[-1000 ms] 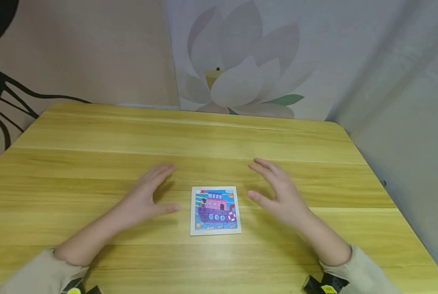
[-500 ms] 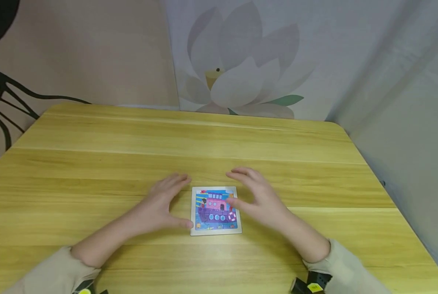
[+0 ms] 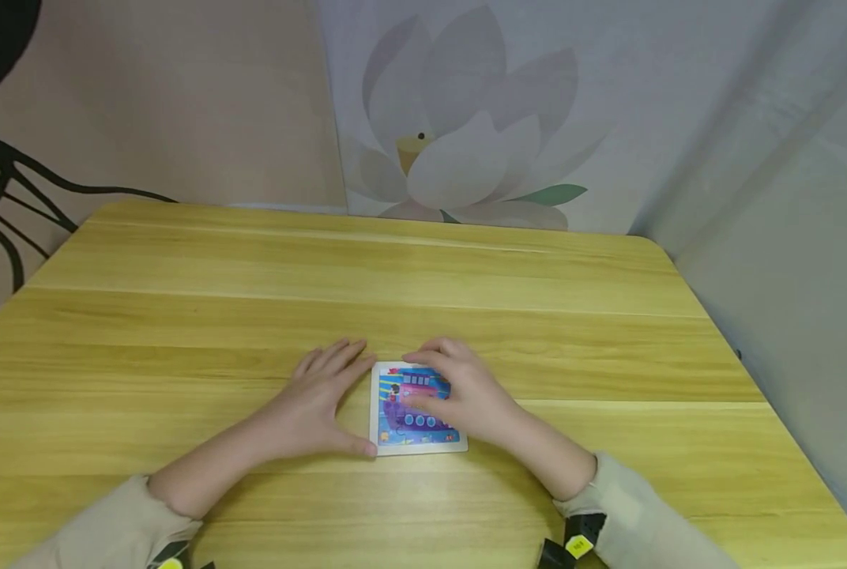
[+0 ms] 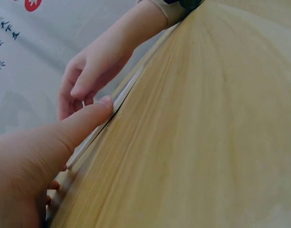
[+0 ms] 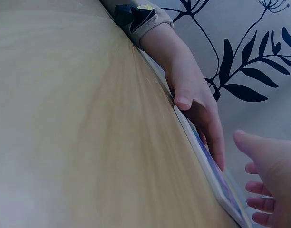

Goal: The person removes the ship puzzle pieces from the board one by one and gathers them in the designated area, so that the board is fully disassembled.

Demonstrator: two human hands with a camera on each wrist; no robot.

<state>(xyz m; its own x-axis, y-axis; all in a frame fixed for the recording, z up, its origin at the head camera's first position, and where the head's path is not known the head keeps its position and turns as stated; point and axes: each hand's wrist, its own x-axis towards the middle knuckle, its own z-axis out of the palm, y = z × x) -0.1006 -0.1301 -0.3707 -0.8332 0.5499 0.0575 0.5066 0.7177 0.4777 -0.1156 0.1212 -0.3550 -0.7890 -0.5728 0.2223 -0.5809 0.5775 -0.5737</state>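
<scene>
A small square jigsaw puzzle (image 3: 397, 422) in a white frame lies flat on the wooden table, its picture a pink and purple boat on blue. My left hand (image 3: 310, 415) spans the frame's left side, fingers spread, with the thumb tip at the near left corner and the index fingertip by the far left one. Over the right half of the puzzle is my right hand (image 3: 476, 399), thumb and fingers parted and slightly bent, covering part of the boat. In the right wrist view the right thumb (image 5: 252, 142) shows raised above the puzzle's surface, with nothing gripped.
The wooden table (image 3: 217, 253) extends around the puzzle on all sides. A black metal chair (image 3: 0, 170) stands beyond its far left corner. Behind the table hangs a pale curtain (image 3: 466, 103) printed with a large flower.
Both hands have moved inward to the puzzle. The left has come to its left edge, and the right has slid left from beside the puzzle to over it. The puzzle stays in place.
</scene>
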